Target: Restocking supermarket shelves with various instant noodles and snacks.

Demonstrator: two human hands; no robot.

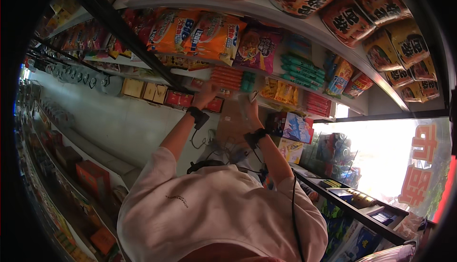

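My left hand (206, 94) reaches to the shelf, its fingers at the near end of a stack of red-orange packaged sticks (226, 77); whether it grips one cannot be told. To the right, my right hand (251, 106) is raised before the shelf edge, with a small pale and dark item (254, 96) at its fingertips. Green packets (248, 81) lie just beyond that hand, beside the red-orange stack. Yellow packets (280, 90) sit farther right. Behind them are large orange noodle bags (216, 37) and a purple bag (257, 49). Both wrists wear black straps with devices.
Instant noodle tubs (348, 21) fill the shelf above. Red boxes (179, 99) and large water bottles (107, 83) stand low at the left. Snack cartons (293, 128) are stacked at the right, near a bright window. Cables hang by my legs. Another stocked shelf runs along the far left.
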